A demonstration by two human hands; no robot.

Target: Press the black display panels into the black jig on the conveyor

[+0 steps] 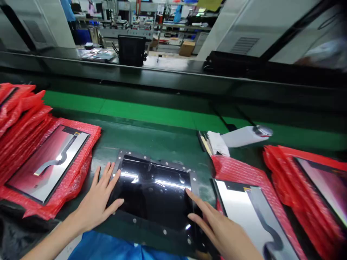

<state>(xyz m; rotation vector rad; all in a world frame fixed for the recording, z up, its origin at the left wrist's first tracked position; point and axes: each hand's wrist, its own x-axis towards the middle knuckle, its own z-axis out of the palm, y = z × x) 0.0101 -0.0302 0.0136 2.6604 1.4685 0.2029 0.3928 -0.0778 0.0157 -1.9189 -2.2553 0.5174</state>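
A glossy black panel (154, 193) lies in a dark metal frame (162, 164) with small screws on the green work surface in front of me. My left hand (99, 200) rests flat with fingers spread on the panel's left edge. My right hand (217, 225) lies open at the panel's right edge, its fingers stretched out and touching the frame. Neither hand holds anything.
Stacks of red bubble wrap carrying silver panels with flex cables sit at the left (46, 162) and right (257, 209). A further red stack (311, 180) is at far right. A white roll (244, 136) lies behind. A green conveyor belt (146, 112) runs across.
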